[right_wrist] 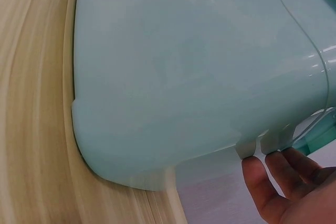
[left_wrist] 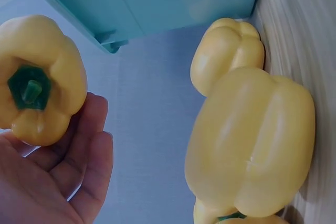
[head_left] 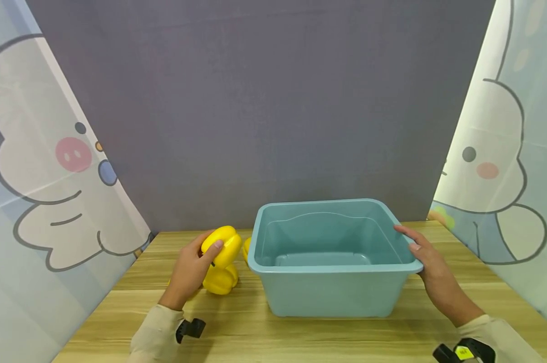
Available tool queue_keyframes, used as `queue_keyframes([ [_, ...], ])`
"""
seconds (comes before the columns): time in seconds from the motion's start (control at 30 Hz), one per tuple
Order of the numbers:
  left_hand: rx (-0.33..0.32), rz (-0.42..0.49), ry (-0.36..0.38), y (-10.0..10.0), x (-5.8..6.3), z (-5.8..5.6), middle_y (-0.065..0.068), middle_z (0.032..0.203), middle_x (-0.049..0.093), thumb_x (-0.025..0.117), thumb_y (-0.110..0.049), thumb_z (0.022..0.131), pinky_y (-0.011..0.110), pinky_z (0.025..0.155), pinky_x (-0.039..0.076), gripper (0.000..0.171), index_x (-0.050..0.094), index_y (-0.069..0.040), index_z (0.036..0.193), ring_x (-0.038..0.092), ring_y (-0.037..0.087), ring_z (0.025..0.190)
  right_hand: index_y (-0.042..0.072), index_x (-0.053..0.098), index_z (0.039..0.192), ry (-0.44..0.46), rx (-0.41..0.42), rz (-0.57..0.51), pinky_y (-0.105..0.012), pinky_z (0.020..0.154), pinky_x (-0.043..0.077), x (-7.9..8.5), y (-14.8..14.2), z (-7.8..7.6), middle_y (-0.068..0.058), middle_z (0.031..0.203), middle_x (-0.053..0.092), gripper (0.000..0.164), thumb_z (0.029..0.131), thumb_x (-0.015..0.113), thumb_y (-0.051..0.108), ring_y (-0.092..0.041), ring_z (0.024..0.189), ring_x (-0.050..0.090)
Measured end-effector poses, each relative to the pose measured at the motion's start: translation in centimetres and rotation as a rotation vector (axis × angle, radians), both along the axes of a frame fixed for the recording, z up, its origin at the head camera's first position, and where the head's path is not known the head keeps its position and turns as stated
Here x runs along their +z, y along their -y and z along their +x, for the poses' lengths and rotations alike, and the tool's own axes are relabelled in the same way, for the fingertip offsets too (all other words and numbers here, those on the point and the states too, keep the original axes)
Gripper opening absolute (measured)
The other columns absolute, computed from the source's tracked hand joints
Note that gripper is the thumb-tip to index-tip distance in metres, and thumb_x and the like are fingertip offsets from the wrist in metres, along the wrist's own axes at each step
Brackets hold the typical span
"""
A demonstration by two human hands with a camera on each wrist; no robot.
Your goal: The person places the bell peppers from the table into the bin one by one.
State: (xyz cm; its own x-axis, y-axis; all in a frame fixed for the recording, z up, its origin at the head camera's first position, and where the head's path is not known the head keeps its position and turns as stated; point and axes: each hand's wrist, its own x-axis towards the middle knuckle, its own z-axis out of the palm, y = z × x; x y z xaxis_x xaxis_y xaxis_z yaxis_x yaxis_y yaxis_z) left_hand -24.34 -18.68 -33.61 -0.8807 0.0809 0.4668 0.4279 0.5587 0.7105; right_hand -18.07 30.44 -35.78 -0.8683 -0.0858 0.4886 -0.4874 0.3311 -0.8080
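My left hand (head_left: 189, 269) grips a yellow bell pepper (head_left: 225, 245), held up off the table to the left of the tub; its green stem shows in the left wrist view. Below it, another yellow bell pepper (head_left: 219, 280) lies on the table, and part of a further pepper (left_wrist: 226, 51) peeks out beside the tub. A teal plastic tub (head_left: 332, 292) stands upright, its visible inside bare. At the tub's right rim, my right hand (head_left: 438, 277) holds on, thumb over the edge and fingers against the outer wall in the right wrist view.
The wood-patterned table (head_left: 237, 333) runs back to a grey cloth backdrop (head_left: 273, 111). Cartoon-printed curtains hang at the left (head_left: 42, 126) and right (head_left: 491, 151). In the left wrist view, several peppers sit close together near the tub.
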Motion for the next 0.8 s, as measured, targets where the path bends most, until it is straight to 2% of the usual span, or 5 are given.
queue_keyframes([
  [0.27,-0.023,0.032,0.023,-0.7,0.4,-0.1,0.006,0.122,0.066,0.056,-0.045,0.102,0.041,0.089,0.051,0.048,0.06,-0.014,0.138,0.062,0.019,0.098,0.014,0.03,0.158,0.01,-0.02,0.029,-0.022,0.083,0.046,0.2,0.0,0.1,0.005,0.153,0.029,0.049,0.111,0.021,0.025,-0.009,0.118,0.045],
  [0.6,-0.038,0.053,0.028,-1.1,0.6,-0.2,0.007,0.124,0.065,0.055,-0.046,0.103,0.042,0.09,0.05,0.048,0.059,-0.015,0.139,0.062,0.02,0.101,0.011,0.037,0.154,-0.02,0.0,-0.052,-0.02,0.082,0.045,-0.3,0.1,-0.3,0.012,0.147,0.036,0.046,0.11,0.026,0.02,-0.009,0.117,0.048],
  [0.8,-0.048,0.075,0.049,-1.2,0.7,-0.5,0.006,0.121,0.065,0.054,-0.048,0.102,0.038,0.085,0.052,0.05,0.057,-0.016,0.14,0.062,0.02,0.096,0.012,0.037,0.155,-0.015,-0.008,-0.044,-0.021,0.083,0.045,-0.3,0.2,-0.2,0.012,0.148,0.035,0.046,0.111,0.025,0.021,-0.01,0.118,0.046],
])
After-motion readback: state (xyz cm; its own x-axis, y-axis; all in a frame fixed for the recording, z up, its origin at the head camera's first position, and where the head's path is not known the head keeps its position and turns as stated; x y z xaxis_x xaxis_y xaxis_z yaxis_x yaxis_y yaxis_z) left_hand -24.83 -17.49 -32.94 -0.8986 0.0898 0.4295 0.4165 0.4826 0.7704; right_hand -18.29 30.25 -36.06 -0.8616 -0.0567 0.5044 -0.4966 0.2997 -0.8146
